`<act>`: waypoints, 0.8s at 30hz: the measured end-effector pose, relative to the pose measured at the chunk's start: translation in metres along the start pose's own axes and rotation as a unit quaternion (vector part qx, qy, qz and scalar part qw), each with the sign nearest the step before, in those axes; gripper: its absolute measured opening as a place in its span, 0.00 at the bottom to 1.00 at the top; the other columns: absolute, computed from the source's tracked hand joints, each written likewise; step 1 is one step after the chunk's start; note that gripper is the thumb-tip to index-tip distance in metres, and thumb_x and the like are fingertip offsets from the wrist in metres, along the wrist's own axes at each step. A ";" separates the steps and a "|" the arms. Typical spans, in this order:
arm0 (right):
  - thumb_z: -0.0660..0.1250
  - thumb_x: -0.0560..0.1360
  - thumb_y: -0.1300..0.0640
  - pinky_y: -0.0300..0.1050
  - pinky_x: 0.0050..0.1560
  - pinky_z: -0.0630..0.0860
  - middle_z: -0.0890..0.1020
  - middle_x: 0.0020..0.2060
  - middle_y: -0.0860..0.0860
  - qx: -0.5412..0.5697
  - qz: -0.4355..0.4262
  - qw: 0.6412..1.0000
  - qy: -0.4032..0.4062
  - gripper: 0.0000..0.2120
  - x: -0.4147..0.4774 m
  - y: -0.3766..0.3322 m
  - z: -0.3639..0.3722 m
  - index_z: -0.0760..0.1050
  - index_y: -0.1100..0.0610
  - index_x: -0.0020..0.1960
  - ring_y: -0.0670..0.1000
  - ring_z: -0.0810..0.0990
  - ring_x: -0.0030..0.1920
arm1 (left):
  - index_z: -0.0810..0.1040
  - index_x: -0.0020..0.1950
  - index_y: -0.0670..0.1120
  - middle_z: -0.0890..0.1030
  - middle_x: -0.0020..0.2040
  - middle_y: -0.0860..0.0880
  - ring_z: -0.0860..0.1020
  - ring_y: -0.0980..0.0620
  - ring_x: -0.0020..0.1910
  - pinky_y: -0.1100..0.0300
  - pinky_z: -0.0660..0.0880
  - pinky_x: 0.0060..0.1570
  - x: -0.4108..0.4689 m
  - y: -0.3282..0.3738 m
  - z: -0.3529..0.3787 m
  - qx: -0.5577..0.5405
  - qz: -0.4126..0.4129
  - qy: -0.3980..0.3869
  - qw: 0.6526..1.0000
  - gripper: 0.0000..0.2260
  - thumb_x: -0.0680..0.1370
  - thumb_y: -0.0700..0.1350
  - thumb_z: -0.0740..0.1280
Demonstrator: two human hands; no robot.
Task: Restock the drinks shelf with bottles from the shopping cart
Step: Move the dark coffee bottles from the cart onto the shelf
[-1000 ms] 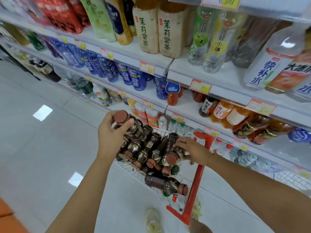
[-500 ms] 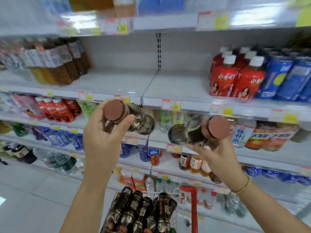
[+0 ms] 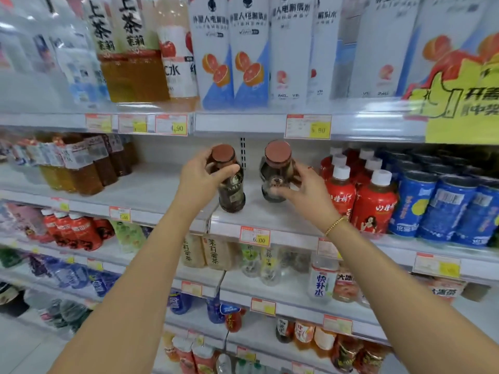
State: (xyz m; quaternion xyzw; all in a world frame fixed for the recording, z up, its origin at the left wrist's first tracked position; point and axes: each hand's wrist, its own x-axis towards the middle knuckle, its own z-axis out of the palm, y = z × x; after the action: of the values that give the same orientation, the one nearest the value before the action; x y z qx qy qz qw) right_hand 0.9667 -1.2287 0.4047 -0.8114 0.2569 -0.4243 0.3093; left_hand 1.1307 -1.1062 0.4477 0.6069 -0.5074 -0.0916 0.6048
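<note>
Each grip clamps one dark bottle, left hand (image 3: 201, 179) and right hand (image 3: 302, 191), both upright, caps up.

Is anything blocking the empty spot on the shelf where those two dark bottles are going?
Nothing visible does. The left hand and right hand each hold a dark bottle over a bare stretch of shelf. The red bottles stand to the right, the amber bottles to the left.
</note>
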 end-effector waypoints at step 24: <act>0.74 0.68 0.58 0.50 0.65 0.71 0.78 0.59 0.49 -0.004 0.190 0.978 0.086 0.29 0.027 0.020 0.068 0.68 0.53 0.66 0.47 0.75 0.61 | 0.71 0.60 0.45 0.80 0.54 0.50 0.80 0.52 0.54 0.49 0.76 0.58 0.102 -0.142 0.024 -0.045 -0.068 -0.190 0.978 0.37 0.56 0.55 0.80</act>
State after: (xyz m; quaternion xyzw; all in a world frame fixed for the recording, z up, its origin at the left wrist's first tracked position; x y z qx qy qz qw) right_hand 1.0348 -1.2410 0.3742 -0.7096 0.4337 -0.4248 0.3576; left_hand 1.2326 -1.2302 0.3756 0.5832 -0.5663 -0.2690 0.5165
